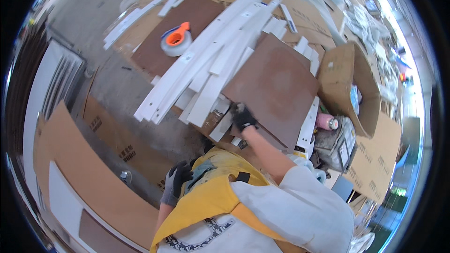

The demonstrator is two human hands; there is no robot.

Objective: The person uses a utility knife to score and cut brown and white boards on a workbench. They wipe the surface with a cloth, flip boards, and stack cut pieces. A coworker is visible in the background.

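My right hand, in a dark work glove, is at the near left edge of a brown flat board. Motion blurs its fingers, so what they hold, if anything, cannot be told. Just left of it is a small see-through packet among the ends of white strips. My left hand, in a grey and black glove, hangs beside my yellow apron, fingers loosely extended and nothing visible in them. An orange tape dispenser with a wide roll lies on another brown board farther left.
An opened cardboard box stands at the right of the work surface. Near it are a pink bottle and a grey case. Cardboard sheets lean at the lower left. White strips jut past the table's left edge.
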